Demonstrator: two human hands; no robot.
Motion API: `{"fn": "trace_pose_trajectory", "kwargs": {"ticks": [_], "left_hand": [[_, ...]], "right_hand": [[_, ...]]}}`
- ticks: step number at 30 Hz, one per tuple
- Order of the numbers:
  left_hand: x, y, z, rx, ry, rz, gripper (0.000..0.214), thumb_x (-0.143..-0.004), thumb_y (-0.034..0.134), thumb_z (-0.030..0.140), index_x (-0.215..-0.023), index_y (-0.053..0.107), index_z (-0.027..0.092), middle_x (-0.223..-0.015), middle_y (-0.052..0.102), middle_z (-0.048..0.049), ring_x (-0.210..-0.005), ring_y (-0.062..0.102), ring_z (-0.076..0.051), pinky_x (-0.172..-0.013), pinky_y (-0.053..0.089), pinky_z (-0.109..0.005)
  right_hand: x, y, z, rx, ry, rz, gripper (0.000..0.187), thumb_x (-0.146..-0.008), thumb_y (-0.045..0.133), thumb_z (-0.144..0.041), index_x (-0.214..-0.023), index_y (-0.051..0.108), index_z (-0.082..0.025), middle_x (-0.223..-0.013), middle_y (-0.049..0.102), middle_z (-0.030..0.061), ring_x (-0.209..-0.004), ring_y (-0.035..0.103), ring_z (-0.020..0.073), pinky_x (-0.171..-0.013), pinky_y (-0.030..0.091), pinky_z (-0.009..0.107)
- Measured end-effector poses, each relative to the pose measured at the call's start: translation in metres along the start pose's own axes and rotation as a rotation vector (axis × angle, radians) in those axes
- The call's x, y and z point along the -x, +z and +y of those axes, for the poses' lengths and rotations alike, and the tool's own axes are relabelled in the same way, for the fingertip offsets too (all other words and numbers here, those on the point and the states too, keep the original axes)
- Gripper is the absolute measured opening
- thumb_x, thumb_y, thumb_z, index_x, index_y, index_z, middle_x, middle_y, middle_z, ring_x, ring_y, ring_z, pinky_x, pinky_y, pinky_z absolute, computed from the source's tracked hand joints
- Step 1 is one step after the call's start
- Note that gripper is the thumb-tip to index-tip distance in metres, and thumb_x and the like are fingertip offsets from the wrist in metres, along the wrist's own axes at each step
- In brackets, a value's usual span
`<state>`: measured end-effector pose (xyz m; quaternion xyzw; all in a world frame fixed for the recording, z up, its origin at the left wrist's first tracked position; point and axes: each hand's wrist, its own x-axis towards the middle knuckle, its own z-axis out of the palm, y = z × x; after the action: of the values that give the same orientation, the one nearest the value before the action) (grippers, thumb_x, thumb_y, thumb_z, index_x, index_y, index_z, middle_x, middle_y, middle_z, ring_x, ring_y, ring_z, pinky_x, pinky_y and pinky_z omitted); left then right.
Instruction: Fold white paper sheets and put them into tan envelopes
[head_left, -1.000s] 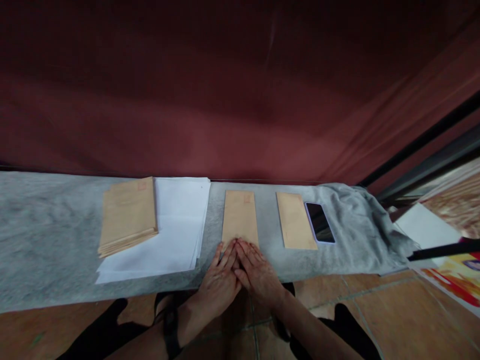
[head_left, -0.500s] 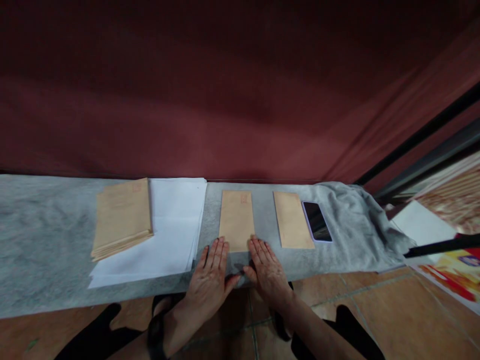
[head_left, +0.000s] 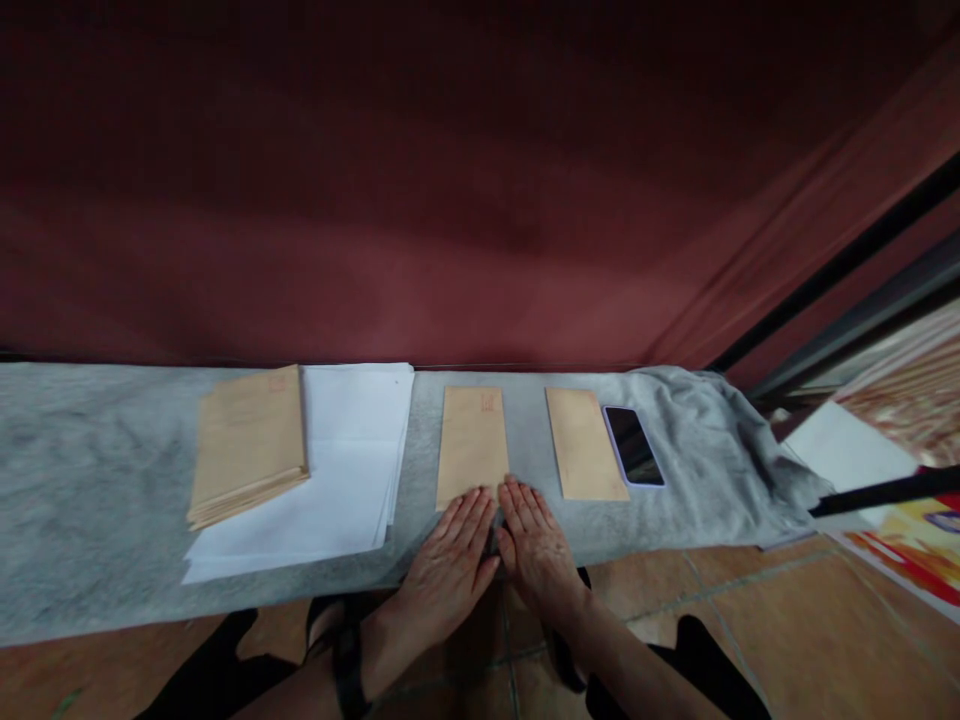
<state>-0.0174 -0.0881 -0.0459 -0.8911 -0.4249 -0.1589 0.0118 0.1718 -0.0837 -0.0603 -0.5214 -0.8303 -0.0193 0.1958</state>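
Observation:
A brown paper envelope with a small red print in its top right corner lies flat on the grey cloth. My left hand rests flat with fingers outstretched, its tips over the envelope's near edge. Beside it my right hand lies flat too, fingertips at the envelope's near right corner. Neither hand grips anything. Farther right lies a second brown envelope, apart from both hands.
To the left, a stack of brown envelopes partly covers a pile of white paper sheets. A phone touches or nearly touches the right envelope. Grey cloth covers the narrow surface; a dark red curtain hangs behind.
My left hand has slid right along the envelope's near edge, closer to my right hand. The right hand stays almost in place.

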Motion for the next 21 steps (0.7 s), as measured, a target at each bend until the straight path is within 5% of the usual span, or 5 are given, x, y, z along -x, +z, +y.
{"fn": "trace_pose_trajectory", "kwargs": {"ticks": [9, 13, 21], "left_hand": [[0.004, 0.015, 0.000, -0.010, -0.006, 0.019, 0.072, -0.095, 0.038, 0.021, -0.160, 0.009, 0.008, -0.159, 0.037, -0.0203, -0.146, 0.039, -0.026, -0.122, 0.030, -0.045], [0.007, 0.015, -0.004, -0.047, -0.027, 0.048, 0.074, -0.094, 0.039, 0.019, -0.161, 0.008, 0.010, -0.162, 0.032, -0.0176, -0.149, 0.034, -0.025, -0.122, 0.029, -0.044], [0.016, 0.019, -0.019, -0.121, -0.141, 0.129, 0.069, -0.098, 0.044, 0.037, -0.158, 0.025, 0.008, -0.161, 0.035, -0.0193, -0.148, 0.035, -0.030, -0.119, 0.035, -0.046]], "right_hand": [[-0.005, -0.010, -0.009, -0.099, -0.133, -0.065, 0.063, -0.103, 0.041, -0.032, -0.159, 0.022, -0.009, -0.159, 0.039, 0.0139, -0.149, 0.035, 0.0237, -0.120, 0.039, 0.046], [-0.001, -0.009, -0.006, -0.075, -0.136, -0.050, 0.063, -0.103, 0.043, -0.036, -0.158, 0.026, -0.008, -0.159, 0.039, 0.0156, -0.149, 0.033, 0.0248, -0.120, 0.037, 0.047], [0.002, -0.012, -0.002, 0.009, -0.109, -0.026, 0.065, -0.102, 0.047, -0.042, -0.155, 0.033, -0.007, -0.158, 0.040, 0.0165, -0.146, 0.039, 0.0261, -0.120, 0.038, 0.044]]}}
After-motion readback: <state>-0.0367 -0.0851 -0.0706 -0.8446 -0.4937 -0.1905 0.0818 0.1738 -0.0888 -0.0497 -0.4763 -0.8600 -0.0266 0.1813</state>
